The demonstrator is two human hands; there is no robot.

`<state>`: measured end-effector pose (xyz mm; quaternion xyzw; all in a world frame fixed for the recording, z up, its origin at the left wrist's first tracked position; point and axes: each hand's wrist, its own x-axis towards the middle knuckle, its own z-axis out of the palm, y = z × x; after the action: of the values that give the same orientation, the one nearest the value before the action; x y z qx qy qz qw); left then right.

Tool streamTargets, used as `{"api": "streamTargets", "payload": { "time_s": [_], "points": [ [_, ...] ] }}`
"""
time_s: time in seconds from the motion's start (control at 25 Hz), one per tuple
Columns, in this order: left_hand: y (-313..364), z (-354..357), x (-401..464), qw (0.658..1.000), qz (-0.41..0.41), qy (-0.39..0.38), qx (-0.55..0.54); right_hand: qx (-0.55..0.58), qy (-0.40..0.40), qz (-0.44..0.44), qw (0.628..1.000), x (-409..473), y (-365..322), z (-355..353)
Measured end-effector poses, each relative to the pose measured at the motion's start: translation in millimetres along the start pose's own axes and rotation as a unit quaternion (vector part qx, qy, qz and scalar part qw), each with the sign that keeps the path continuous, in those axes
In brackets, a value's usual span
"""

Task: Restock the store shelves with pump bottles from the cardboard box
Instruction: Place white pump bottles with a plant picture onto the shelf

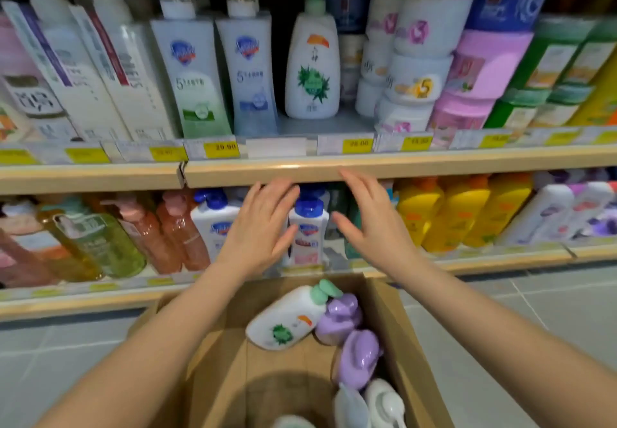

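The left hand [263,227] and right hand [370,224] are spread, fingers straight, holding nothing, either side of a blue-capped bottle [309,227] standing upright on the lower shelf [500,262]. Whether either palm touches it is unclear. Below the wrists, the box [394,344] holds several bottles lying loose, so restocking looks partly done. The bottles are smooth, rounded plastic; the box is matte cardboard.

Matt brown cardboard box [397,337]; glossy plastic bottles [287,319] (white, lilac); smooth wood-look shelf edge [367,169].
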<state>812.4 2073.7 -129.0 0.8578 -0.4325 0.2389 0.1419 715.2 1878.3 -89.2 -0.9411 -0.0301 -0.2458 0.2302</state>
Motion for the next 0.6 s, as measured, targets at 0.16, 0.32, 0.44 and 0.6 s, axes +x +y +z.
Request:
{"api": "streamTargets", "payload": {
  "time_s": [0.16, 0.32, 0.44, 0.6],
  "points": [
    [38, 22, -112, 0.983, 0.017, -0.139, -0.118, 0.009, -0.096, 0.019, 0.995, -97, 10, 24],
    [60, 26, -189, 0.948, 0.005, -0.249, -0.197, 0.035, -0.176, 0.055, 0.982, -174, 15, 42],
    [68, 27, -214, 0.93, 0.035, -0.301, -0.206, -0.007, -0.235, 0.041, 0.971, -213, 10, 52],
    [82, 25, -215, 0.907, 0.067, -0.336, -0.244, -0.021, -0.261, 0.042, 0.964, -230, 5, 59]
  ]
}}
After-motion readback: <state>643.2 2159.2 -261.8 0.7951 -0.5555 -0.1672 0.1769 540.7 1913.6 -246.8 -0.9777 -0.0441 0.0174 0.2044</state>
